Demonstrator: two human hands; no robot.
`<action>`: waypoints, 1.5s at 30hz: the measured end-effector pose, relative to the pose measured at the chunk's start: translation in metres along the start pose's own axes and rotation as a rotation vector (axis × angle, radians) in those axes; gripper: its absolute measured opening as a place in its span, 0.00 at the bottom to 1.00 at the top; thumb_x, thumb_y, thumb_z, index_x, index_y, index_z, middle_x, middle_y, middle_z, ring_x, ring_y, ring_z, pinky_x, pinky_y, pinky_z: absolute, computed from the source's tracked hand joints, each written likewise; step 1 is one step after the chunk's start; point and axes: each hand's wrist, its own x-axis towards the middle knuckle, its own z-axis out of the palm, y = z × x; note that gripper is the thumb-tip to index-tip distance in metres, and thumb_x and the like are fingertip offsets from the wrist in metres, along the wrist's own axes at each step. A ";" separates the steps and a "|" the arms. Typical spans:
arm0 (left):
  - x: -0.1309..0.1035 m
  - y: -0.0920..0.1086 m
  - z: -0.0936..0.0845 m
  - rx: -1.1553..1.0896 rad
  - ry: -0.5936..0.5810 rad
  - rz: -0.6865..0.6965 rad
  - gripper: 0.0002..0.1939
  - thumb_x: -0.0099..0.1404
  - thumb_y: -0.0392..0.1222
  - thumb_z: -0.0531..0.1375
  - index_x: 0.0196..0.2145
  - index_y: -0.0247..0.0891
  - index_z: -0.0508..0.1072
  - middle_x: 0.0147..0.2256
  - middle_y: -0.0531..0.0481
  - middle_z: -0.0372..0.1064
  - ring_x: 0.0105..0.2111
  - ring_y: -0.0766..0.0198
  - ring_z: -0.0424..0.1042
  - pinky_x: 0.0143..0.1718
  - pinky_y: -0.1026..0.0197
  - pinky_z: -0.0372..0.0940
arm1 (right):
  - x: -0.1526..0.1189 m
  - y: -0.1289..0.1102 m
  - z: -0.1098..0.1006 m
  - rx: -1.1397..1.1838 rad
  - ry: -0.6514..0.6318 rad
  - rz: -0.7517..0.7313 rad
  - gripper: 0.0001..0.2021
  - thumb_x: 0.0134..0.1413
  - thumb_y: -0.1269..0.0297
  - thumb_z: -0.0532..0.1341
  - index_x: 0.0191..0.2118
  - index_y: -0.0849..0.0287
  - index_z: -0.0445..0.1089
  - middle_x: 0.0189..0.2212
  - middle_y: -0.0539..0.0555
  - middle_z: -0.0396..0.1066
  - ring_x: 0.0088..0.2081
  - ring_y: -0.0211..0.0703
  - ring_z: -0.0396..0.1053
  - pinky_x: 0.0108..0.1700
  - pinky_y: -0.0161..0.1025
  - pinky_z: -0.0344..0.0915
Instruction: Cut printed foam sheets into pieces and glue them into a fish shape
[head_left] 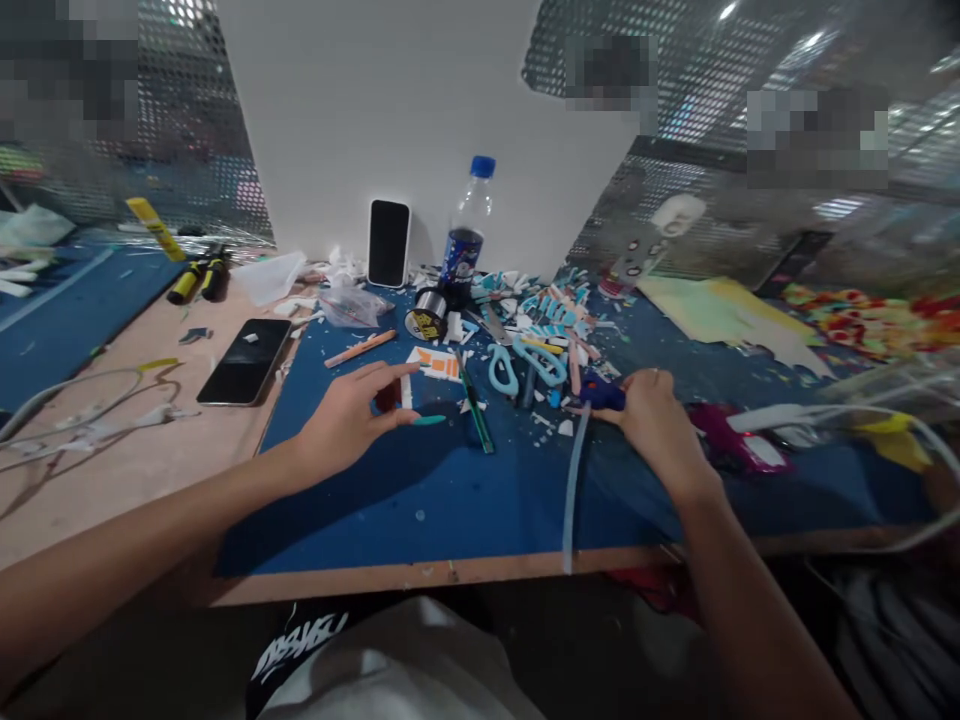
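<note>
My left hand is over the blue mat, fingers curved with a gap between thumb and forefinger. A small teal piece shows at the thumb tip. Just beyond those fingers lies a white card with orange shapes. My right hand is closed round a dark blue object, partly hidden by the fingers. A pale strip runs from near that hand down to the mat's front edge. Between my hands rest a green cutter and light-blue-handled scissors.
Scraps are heaped before a white panel. A bottle, an upright phone and a spool stand there. Another phone lies left; a magenta object and a white cable are right.
</note>
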 end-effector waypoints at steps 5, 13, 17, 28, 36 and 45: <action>0.018 0.013 0.008 -0.033 -0.048 0.056 0.24 0.65 0.56 0.57 0.51 0.36 0.70 0.27 0.51 0.66 0.25 0.65 0.65 0.28 0.61 0.64 | 0.000 0.015 0.016 0.010 0.037 0.154 0.35 0.53 0.37 0.51 0.43 0.72 0.61 0.38 0.75 0.65 0.44 0.65 0.65 0.39 0.52 0.65; 0.032 0.023 0.027 -0.108 -0.091 0.044 0.25 0.64 0.54 0.58 0.51 0.33 0.70 0.28 0.49 0.68 0.26 0.64 0.65 0.28 0.59 0.66 | 0.017 0.015 0.021 0.096 0.034 0.199 0.38 0.47 0.35 0.57 0.44 0.73 0.62 0.39 0.72 0.65 0.43 0.61 0.66 0.41 0.50 0.65; 0.031 0.025 0.030 -0.146 -0.098 0.012 0.24 0.64 0.52 0.59 0.50 0.33 0.71 0.26 0.51 0.67 0.25 0.64 0.65 0.28 0.60 0.66 | 0.011 0.004 0.004 0.135 0.041 0.170 0.41 0.46 0.34 0.56 0.44 0.77 0.61 0.41 0.79 0.62 0.45 0.67 0.63 0.42 0.55 0.63; 0.014 0.014 0.023 -0.200 -0.028 0.024 0.22 0.62 0.45 0.63 0.54 0.41 0.69 0.42 0.45 0.66 0.41 0.62 0.68 0.39 0.57 0.71 | -0.010 -0.093 -0.066 0.804 -0.195 -0.158 0.27 0.60 0.41 0.45 0.28 0.59 0.66 0.25 0.55 0.68 0.28 0.42 0.67 0.32 0.39 0.63; -0.003 0.005 0.010 -0.168 0.012 0.024 0.25 0.58 0.42 0.66 0.54 0.44 0.69 0.58 0.40 0.59 0.62 0.49 0.54 0.60 0.38 0.53 | 0.006 -0.177 -0.039 1.250 -0.506 -0.415 0.31 0.54 0.34 0.46 0.23 0.58 0.63 0.20 0.51 0.67 0.18 0.33 0.60 0.22 0.34 0.56; -0.009 -0.010 0.001 -0.193 -0.022 0.007 0.28 0.61 0.41 0.64 0.58 0.42 0.65 0.61 0.39 0.57 0.63 0.51 0.54 0.61 0.40 0.54 | 0.017 -0.214 -0.030 1.419 -0.644 -0.414 0.28 0.50 0.33 0.52 0.23 0.57 0.60 0.16 0.47 0.62 0.15 0.32 0.55 0.17 0.33 0.50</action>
